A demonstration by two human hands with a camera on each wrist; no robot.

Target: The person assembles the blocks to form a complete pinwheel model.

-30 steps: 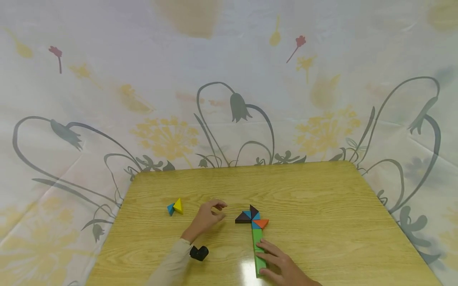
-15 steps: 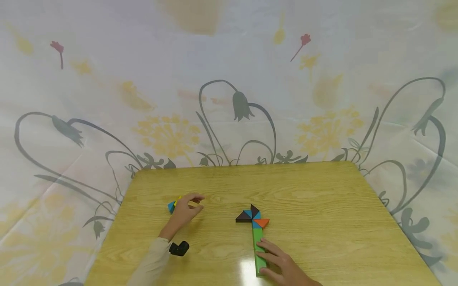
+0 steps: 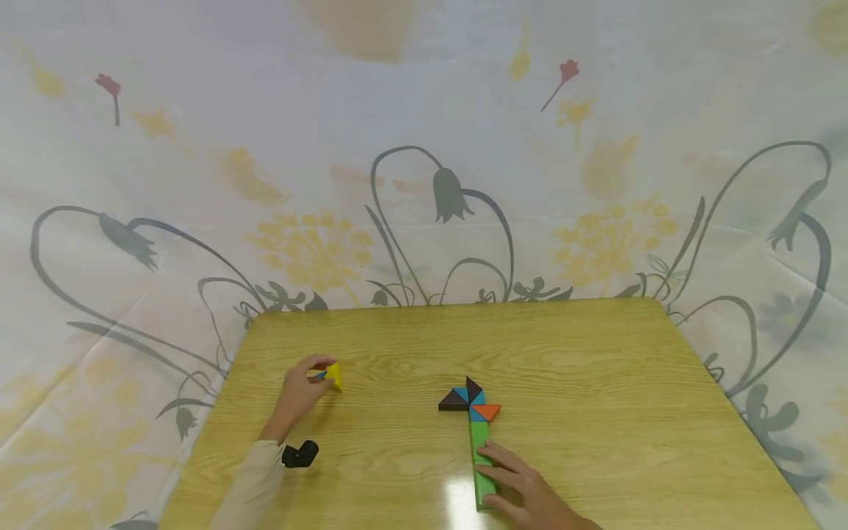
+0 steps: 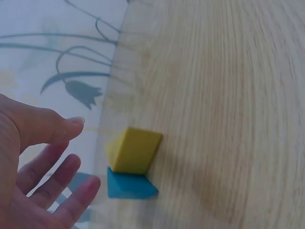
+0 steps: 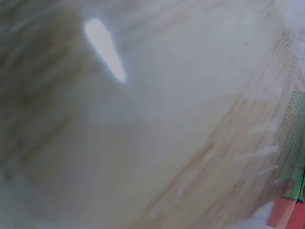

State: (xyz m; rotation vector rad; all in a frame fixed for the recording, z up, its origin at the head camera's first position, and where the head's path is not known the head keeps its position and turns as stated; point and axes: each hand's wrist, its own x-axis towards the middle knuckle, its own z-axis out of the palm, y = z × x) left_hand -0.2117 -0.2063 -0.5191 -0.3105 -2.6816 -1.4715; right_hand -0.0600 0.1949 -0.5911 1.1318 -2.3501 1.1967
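My left hand (image 3: pixel 298 394) is at a triangular yellow block (image 3: pixel 334 376) and a triangular blue block (image 3: pixel 322 375) on the table's left side. In the left wrist view, the thumb and fingers (image 4: pixel 71 195) stand apart from the yellow block (image 4: pixel 136 150) and the blue block (image 4: pixel 128 186), which touch each other. My right hand (image 3: pixel 530 489) rests its fingertips along a column of green blocks (image 3: pixel 482 449). Topping that column is a pinwheel shape of blue, dark brown and orange triangles, including an orange triangle (image 3: pixel 489 411) and a dark triangle (image 3: pixel 453 402).
The wood-grain table (image 3: pixel 583 361) meets a flower-printed backdrop (image 3: pixel 424 243) at its back and sides. A black wrist device (image 3: pixel 301 454) sticks out by the left sleeve. The right wrist view is mostly blurred table, with a red block (image 5: pixel 286 213) at its right edge.
My left hand has moved left from beside the pinwheel shape to the yellow and blue blocks. The right hand stays on the green blocks.
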